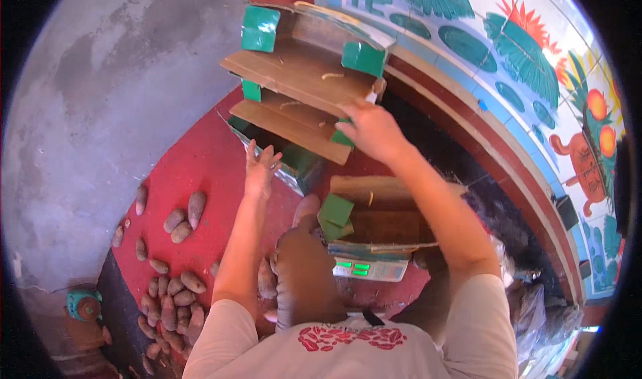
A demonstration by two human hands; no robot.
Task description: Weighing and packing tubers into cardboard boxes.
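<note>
Open cardboard boxes (294, 71) with brown insides and green outer flaps stand stacked ahead of me. At the right side of the stack, my right hand (371, 130) has its fingers closed round the edge of a box, by a green flap. My left hand (261, 168) is raised beside the lowest box (301, 165) with its fingers spread; nothing is in it. Whether its fingertips touch that box I cannot tell. Nearer to me, another open cardboard box (391, 222) rests on a digital scale (374, 269) with a lit green display.
Reddish-brown sweet potatoes (183, 299) lie heaped at the lower left, with several loose ones (196, 208) on the red floor covering (200, 165). A grey wall (120, 78) stands at left, a painted tile wall (461, 31) at right. Plastic bags (531, 319) lie at lower right.
</note>
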